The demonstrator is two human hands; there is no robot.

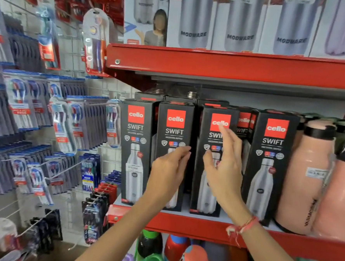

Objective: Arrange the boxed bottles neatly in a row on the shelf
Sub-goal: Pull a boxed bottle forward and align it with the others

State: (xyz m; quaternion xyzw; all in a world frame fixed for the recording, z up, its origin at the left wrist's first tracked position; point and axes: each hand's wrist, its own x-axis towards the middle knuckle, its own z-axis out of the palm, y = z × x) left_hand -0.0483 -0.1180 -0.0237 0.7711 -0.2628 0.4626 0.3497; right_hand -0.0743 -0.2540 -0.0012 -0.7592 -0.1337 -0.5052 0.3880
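Several black Cello Swift bottle boxes stand upright along the front of the red shelf (182,219). The leftmost box (134,148) and the rightmost box (270,162) stand untouched. My left hand (168,170) is spread in front of the second box (174,130), fingertips at its right edge. My right hand (224,165) is open in front of the third box (212,132), fingers up over its red logo. A dark gap separates the second and third boxes. More such boxes (243,122) stand behind the front row.
Pink flasks (304,174) crowd the shelf's right end. White Modware boxes (242,23) fill the shelf above. Toothbrush packs (36,122) hang on a wire grid at left. Coloured bottles (172,251) stand on the shelf below.
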